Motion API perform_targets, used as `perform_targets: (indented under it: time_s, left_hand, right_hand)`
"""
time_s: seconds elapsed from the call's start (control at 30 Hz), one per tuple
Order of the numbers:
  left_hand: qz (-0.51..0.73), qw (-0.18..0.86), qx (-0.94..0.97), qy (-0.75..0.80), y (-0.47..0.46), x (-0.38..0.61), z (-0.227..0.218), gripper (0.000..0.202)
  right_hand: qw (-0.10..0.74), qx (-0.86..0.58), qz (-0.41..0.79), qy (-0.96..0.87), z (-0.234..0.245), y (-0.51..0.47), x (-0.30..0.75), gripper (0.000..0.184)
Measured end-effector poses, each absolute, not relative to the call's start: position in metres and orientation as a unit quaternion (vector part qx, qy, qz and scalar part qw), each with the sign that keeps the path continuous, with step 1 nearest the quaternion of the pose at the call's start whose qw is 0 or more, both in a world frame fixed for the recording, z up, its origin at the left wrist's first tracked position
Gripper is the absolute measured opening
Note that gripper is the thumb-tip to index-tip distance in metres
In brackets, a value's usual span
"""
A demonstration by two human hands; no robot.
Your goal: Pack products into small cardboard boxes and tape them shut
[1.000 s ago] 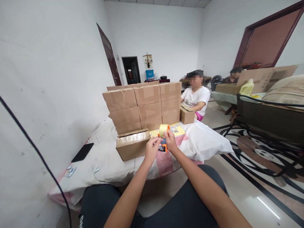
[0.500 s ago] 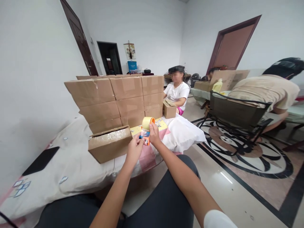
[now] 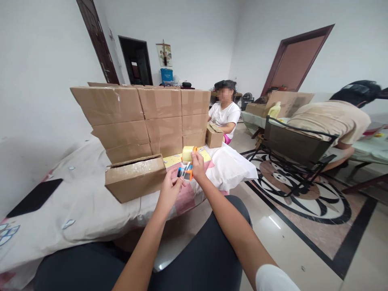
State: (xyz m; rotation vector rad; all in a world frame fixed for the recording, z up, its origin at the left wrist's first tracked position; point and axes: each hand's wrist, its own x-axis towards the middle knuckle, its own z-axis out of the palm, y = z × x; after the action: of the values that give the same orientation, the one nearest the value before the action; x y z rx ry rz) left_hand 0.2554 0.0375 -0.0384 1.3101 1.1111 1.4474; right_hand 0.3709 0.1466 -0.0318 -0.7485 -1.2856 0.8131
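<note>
Head view: I see the right hand [image 3: 198, 163] wrapped around the orange-rimmed tape roll [image 3: 187, 154], held up over the cloth [image 3: 86, 198], to the right of the near box [image 3: 133, 184]. The left hand's [image 3: 170, 186] fingers are narrow, pinched on a strip [image 3: 187, 166] leading off the roll. I judge the stacked boxes [image 3: 165, 131] done, looking shut and taped; the near box, with a dark gap along its top, looks unfinished.

Orange-blue tape dispenser [image 3: 185, 173], yellowish roll [image 3: 188, 154] uppermost

We can read no text: pale lettering [image 3: 167, 75] on the bright blue, box-shaped container [image 3: 166, 77] is too small.
</note>
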Motion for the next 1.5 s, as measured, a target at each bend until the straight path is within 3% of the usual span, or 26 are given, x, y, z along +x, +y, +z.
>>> perform_targets:
  time_s: [0.27, 0.5, 0.87, 1.2, 1.5]
  left_hand:
    - [0.569, 0.435, 0.509, 0.477, 0.032, 0.249, -0.051, 0.057]
    - [0.568, 0.486, 0.472, 0.467, 0.035, 0.244, -0.059, 0.073]
    - [0.580, 0.500, 0.466, 0.444, 0.029, 0.237, -0.073, 0.068]
    - [0.596, 0.291, 0.549, 0.508, 0.033, 0.237, -0.080, 0.042]
    - [0.596, 0.296, 0.556, 0.498, 0.033, 0.238, -0.074, 0.043]
  right_hand:
    - [0.657, -0.321, 0.356, -0.581, -0.034, 0.138, 0.366, 0.044]
    - [0.653, -0.346, 0.336, -0.583, -0.035, 0.126, 0.363, 0.044]
    - [0.695, -0.355, 0.375, -0.500, -0.033, 0.144, 0.371, 0.042]
    - [0.630, -0.311, 0.350, -0.620, -0.031, 0.118, 0.366, 0.040]
    - [0.592, -0.288, 0.358, -0.663, -0.035, 0.113, 0.363, 0.041]
